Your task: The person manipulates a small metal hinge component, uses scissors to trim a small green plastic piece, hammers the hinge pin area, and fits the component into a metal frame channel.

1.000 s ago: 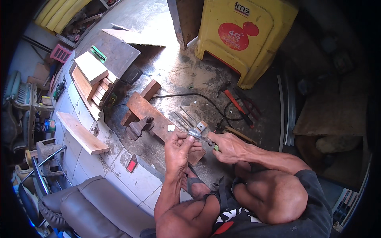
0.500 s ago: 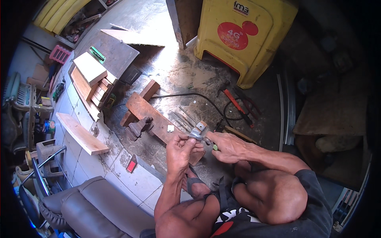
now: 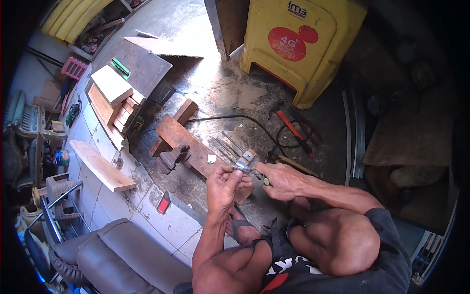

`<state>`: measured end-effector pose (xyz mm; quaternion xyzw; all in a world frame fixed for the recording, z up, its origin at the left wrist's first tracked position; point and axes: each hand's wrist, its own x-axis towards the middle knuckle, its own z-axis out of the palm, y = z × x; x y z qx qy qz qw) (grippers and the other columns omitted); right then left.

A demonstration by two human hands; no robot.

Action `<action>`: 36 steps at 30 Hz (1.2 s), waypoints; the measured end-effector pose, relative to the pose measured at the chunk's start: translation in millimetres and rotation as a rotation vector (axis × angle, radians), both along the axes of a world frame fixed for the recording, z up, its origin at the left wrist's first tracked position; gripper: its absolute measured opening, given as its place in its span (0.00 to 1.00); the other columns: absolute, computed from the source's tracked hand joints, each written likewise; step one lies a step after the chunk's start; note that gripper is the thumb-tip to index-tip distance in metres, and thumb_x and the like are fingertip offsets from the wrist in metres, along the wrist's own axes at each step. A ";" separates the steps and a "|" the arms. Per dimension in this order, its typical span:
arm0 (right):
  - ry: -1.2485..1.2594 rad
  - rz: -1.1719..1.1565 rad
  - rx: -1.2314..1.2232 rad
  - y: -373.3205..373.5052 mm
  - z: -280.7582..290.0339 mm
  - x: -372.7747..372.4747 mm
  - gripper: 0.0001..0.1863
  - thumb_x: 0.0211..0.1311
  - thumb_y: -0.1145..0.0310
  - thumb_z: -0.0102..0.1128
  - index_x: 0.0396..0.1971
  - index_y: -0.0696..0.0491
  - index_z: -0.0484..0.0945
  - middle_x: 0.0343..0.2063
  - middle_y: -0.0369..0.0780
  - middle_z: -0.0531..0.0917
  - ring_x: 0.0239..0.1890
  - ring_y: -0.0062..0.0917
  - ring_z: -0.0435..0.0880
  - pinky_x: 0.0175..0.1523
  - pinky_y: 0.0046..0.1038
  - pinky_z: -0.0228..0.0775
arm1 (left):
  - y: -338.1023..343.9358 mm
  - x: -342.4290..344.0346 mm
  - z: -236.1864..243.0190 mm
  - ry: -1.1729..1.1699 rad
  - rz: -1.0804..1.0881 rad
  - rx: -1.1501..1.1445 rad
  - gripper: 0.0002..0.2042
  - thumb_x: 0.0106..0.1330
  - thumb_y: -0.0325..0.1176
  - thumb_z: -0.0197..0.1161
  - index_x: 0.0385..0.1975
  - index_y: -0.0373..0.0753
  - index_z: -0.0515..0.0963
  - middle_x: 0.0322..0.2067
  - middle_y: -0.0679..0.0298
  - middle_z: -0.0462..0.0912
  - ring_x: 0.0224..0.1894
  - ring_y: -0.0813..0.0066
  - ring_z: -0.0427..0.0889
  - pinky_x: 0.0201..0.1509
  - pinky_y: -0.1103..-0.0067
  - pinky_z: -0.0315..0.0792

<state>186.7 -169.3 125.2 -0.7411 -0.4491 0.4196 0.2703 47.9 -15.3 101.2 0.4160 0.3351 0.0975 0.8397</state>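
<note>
Close by, I have the left hand [image 3: 223, 190] pinching a small metal piece [image 3: 240, 165], the right hand [image 3: 283, 181] wrapped round a green-ended tool [image 3: 266, 181]; the piece sits between the two. I judge it light, stiff, perhaps slippery, best held by its edges. Far off left is a pink basket [image 3: 74, 67], contents too small to tell.

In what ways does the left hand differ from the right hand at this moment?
The left hand pinches a small silvery piece; the right hand holds a green-ended tool in a fuller, fist-like grip. The left forearm points up the picture, while the right forearm reaches leftward. Both hands are bare and close together.
</note>
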 end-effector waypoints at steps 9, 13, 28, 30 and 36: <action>-0.016 0.011 0.004 0.5 -0.5 -0.8 0.17 0.59 0.72 0.53 0.46 0.63 0.67 0.31 0.61 0.82 0.38 0.59 0.83 0.42 0.52 0.74 | 1.1 -1.1 0.4 0.004 -0.002 -0.013 0.06 0.71 0.22 0.61 0.41 0.31 0.69 0.32 0.52 0.84 0.32 0.66 0.89 0.36 0.76 0.87; -0.013 0.011 -0.016 1.0 1.0 -0.7 0.17 0.59 0.72 0.53 0.46 0.63 0.67 0.31 0.61 0.82 0.38 0.59 0.83 0.42 0.52 0.74 | 1.4 -0.4 3.0 0.008 -0.007 -0.018 0.07 0.70 0.21 0.61 0.41 0.31 0.69 0.33 0.53 0.83 0.32 0.66 0.89 0.36 0.75 0.87; 0.183 0.069 0.006 -8.3 -0.6 13.8 0.27 0.57 0.70 0.54 0.59 0.57 0.66 0.47 0.58 0.78 0.53 0.54 0.78 0.57 0.48 0.69 | 9.3 0.7 -1.1 -0.046 0.097 -0.117 0.08 0.70 0.23 0.62 0.43 0.32 0.70 0.33 0.51 0.85 0.33 0.65 0.89 0.38 0.76 0.87; 0.153 0.050 -0.026 -17.1 -4.4 12.7 0.26 0.57 0.70 0.54 0.57 0.57 0.67 0.45 0.58 0.79 0.51 0.54 0.78 0.56 0.47 0.70 | 13.4 2.6 3.5 -0.040 0.153 -0.066 0.09 0.70 0.23 0.62 0.44 0.31 0.70 0.33 0.51 0.84 0.33 0.65 0.89 0.38 0.76 0.87; 0.121 -0.018 -0.092 -18.0 -9.2 10.3 0.25 0.56 0.70 0.56 0.57 0.54 0.70 0.39 0.54 0.81 0.47 0.51 0.81 0.53 0.46 0.71 | 16.8 3.1 10.8 -0.004 0.202 -0.032 0.10 0.71 0.25 0.62 0.46 0.30 0.70 0.34 0.53 0.84 0.34 0.65 0.88 0.39 0.76 0.86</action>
